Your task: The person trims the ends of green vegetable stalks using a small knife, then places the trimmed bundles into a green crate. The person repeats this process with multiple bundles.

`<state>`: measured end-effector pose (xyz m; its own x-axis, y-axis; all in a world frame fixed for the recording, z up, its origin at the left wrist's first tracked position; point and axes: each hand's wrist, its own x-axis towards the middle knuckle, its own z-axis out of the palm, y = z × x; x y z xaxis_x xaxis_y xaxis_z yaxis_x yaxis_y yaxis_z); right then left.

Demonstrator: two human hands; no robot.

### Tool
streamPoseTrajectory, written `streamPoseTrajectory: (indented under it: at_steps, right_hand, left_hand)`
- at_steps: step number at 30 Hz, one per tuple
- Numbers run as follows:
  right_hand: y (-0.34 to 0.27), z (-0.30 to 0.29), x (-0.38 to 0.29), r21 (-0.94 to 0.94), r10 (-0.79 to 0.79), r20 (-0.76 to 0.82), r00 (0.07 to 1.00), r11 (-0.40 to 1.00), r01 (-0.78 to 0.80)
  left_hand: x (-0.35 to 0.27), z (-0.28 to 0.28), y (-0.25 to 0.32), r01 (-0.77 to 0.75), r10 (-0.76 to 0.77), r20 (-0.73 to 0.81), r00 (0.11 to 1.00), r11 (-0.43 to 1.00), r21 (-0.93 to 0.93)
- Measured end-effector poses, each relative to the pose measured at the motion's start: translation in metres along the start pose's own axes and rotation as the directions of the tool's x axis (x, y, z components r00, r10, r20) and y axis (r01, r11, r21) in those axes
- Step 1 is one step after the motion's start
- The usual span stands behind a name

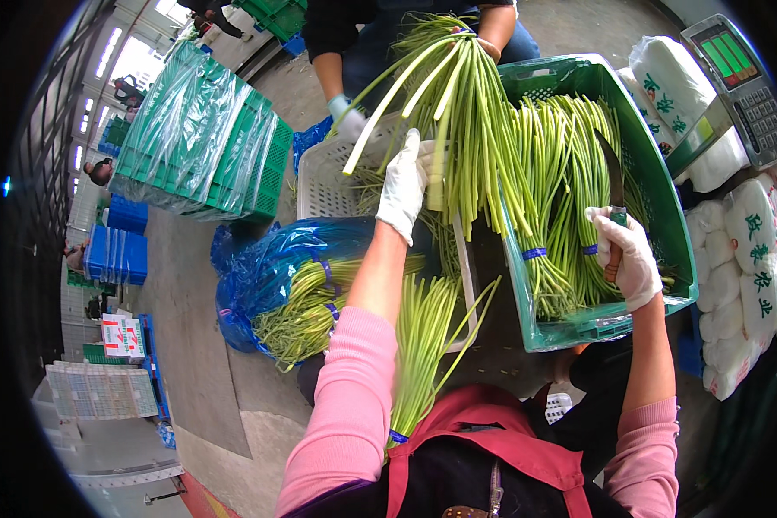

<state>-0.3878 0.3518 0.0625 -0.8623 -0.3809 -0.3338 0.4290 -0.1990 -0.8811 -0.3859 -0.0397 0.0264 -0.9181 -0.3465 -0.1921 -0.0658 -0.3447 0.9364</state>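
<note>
My left hand (pixel 404 188), in a white glove, is raised against the hanging stems of a large bunch of garlic scapes (pixel 472 123). Its fingers are blurred, and whether they grip any stems is unclear. Another person's hand (pixel 485 48) holds that bunch from above. In my gloved right hand (pixel 631 256) is a curved knife (pixel 612 168), held by its wooden handle with the blade pointing up. Below the knife, bunches of garlic scapes (pixel 576 188) bound with blue tape lie in a green plastic crate (pixel 676 259). One more taped bunch (pixel 421 362) rests against my lap, under my left arm.
A white perforated basket (pixel 324 178) stands ahead, beside a blue plastic bag (pixel 272 259) with taped scapes. The other person's gloved hand (pixel 348 123) is over the basket. At right are a digital scale (pixel 751 103) and packed white bags (pixel 738 259). Wrapped green crates (pixel 201 136) stand at left.
</note>
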Motion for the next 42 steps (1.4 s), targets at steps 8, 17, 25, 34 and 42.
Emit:
streamPoseTrajectory:
  at_steps: [8, 17, 25, 34, 42]
  right_hand:
    - [0.002, -0.001, 0.001, 0.0, -0.003, -0.01, 1.0, 1.0, 0.003]
    - [0.001, 0.002, 0.0, -0.001, -0.009, 0.003, 1.0, 1.0, 0.009]
    - [-0.003, 0.002, -0.003, -0.018, 0.002, 0.004, 1.0, 1.0, -0.002]
    - [-0.005, 0.004, -0.005, -0.009, -0.008, -0.016, 1.0, 1.0, 0.007]
    - [-0.005, 0.001, -0.005, -0.034, -0.026, -0.009, 1.0, 0.999, 0.026]
  left_hand:
    - [-0.015, 0.023, 0.001, -0.159, 0.175, -0.065, 0.982, 0.966, 0.203]
    - [-0.009, 0.029, 0.005, -0.268, 0.246, 0.11, 0.963, 0.913, 0.306]
    - [-0.001, -0.005, -0.003, 0.0, -0.031, 0.157, 0.987, 0.981, 0.193]
    - [-0.013, -0.029, -0.028, 0.091, -0.085, 0.066, 0.994, 0.992, -0.088]
    - [-0.013, -0.042, -0.04, 0.034, -0.03, 0.02, 0.999, 0.974, -0.222]
